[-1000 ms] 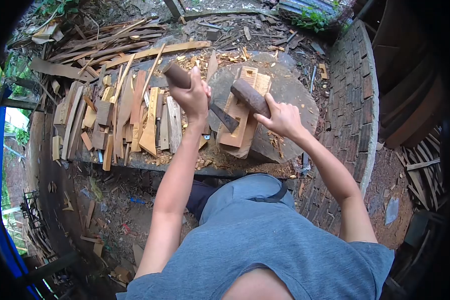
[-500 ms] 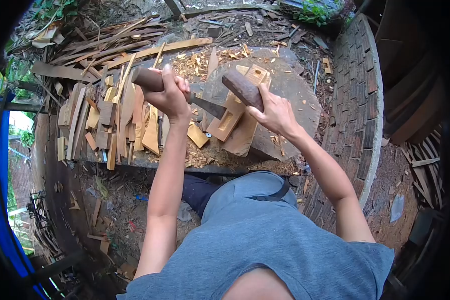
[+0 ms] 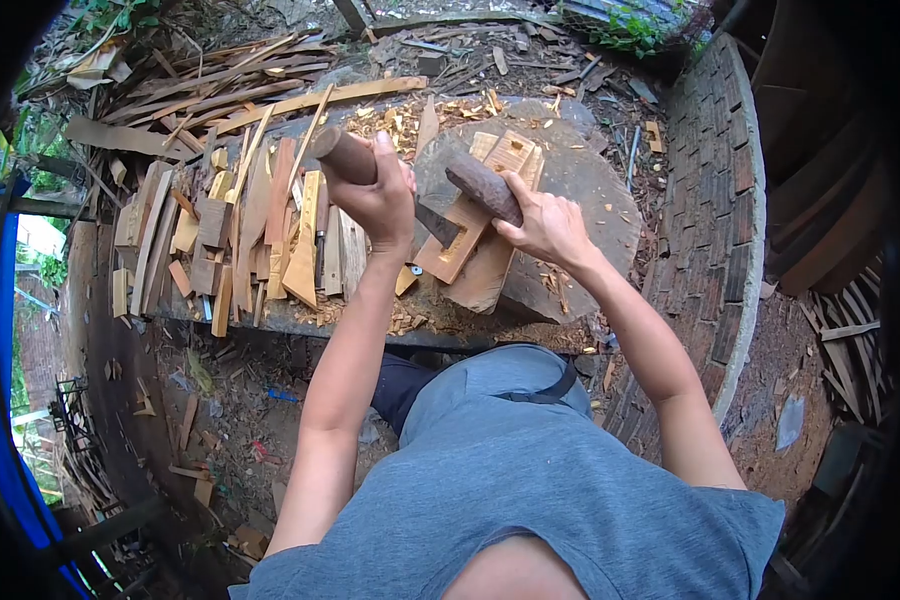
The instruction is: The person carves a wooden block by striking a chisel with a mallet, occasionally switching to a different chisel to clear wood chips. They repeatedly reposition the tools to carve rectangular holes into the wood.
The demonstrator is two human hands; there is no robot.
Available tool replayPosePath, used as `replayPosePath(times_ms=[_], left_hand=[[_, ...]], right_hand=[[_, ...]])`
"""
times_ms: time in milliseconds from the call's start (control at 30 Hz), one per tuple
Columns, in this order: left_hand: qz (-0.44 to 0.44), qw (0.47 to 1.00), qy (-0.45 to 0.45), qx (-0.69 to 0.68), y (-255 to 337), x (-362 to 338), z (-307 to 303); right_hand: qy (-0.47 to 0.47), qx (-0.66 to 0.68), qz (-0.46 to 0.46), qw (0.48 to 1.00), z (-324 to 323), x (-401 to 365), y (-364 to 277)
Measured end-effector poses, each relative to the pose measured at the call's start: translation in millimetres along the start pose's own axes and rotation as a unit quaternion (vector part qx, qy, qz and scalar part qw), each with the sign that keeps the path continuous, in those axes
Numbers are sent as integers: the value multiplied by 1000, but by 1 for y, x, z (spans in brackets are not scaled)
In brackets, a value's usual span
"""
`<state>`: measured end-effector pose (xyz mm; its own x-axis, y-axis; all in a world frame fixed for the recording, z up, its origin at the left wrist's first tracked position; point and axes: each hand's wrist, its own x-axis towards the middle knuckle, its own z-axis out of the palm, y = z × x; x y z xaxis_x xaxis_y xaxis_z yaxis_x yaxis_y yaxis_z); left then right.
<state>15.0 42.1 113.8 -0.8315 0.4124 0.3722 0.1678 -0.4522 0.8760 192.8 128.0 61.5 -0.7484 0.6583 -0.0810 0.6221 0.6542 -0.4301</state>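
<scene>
– Wood on wood, I see; what is different from half a second ago?
– The chisel (image 3: 345, 155) stands steeper. Its handle was lying low then and pointing far to the left, over the offcuts (image 3: 240, 230). Now the left hand (image 3: 380, 195) is nearer to the block (image 3: 475, 255), and the handle points up and left.
– And the blade?
– The dark blade (image 3: 438, 225) goes down to the right, and its edge is at the recess (image 3: 448, 250) in the pale face of the block. I cannot tell if it bites or only touches.
– How are the fingers?
– The left fingers are closed tight round the chisel handle. The right hand (image 3: 540, 228) is wrapped round the lower end of the mallet (image 3: 482, 185), a dark round club; no finger is spread.
– Does the mallet move?
– Very little. It hangs over the upper part of the block, well apart from the end of the chisel handle, so no blow lands in this moment.
– Where is the block?
– It lies slanted on the grey round slab (image 3: 595, 200), turned the same way as half a second ago; one second ago it lay straighter.
– What does it mean for the work?
– I judge that the edge is set again in the recess, and that the hollow is only partly cut
</scene>
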Motion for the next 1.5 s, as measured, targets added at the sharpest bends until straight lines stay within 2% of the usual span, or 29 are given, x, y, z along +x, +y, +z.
replayPosePath(times_ms=[67,233,300,433,633,733,900,1100,1200,1267,1300,1333,1400,1433,1467,1500], left_hand=[[23,999,1,33,-3,2,3],[2,999,30,30,-10,16,0],[-32,999,3,10,-8,16,-8],[-41,999,-7,1,-9,11,-15],[-6,998,53,-26,-9,7,-14],[-39,997,43,-44,-9,10,-18],[-45,999,17,-22,-15,19,-14],[-58,997,34,-44,-21,19,-19],[-57,996,42,-61,-19,14,-25],[-65,994,53,-74,-14,13,-25],[-65,994,54,-74,-13,14,-24],[-55,996,50,-58,-12,12,-22],[-47,997,43,-43,-13,6,-19],[-32,998,34,-41,-12,4,-18],[-14,999,26,-39,-12,2,-18],[-9,998,21,-52,-18,0,-21]], right_hand=[[-8,1,6,1000,-1,-1,0],[-8,-18,9,1000,1,3,1],[5,-18,2,1000,3,1,2],[9,-10,6,1000,3,0,2],[5,-5,10,1000,2,2,-1],[5,-3,15,1000,0,-1,-2],[1,5,9,1000,2,2,-1],[-7,-2,8,1000,7,7,6],[-4,53,24,998,5,23,14],[-101,293,92,946,-25,34,4],[-131,304,76,941,-52,33,-17],[-49,324,-10,945,-53,40,-22],[22,343,-110,933,-90,33,-68],[38,329,-152,931,-106,29,-88],[39,328,-154,931,-112,30,-100],[33,256,-188,948,-116,32,-111]])
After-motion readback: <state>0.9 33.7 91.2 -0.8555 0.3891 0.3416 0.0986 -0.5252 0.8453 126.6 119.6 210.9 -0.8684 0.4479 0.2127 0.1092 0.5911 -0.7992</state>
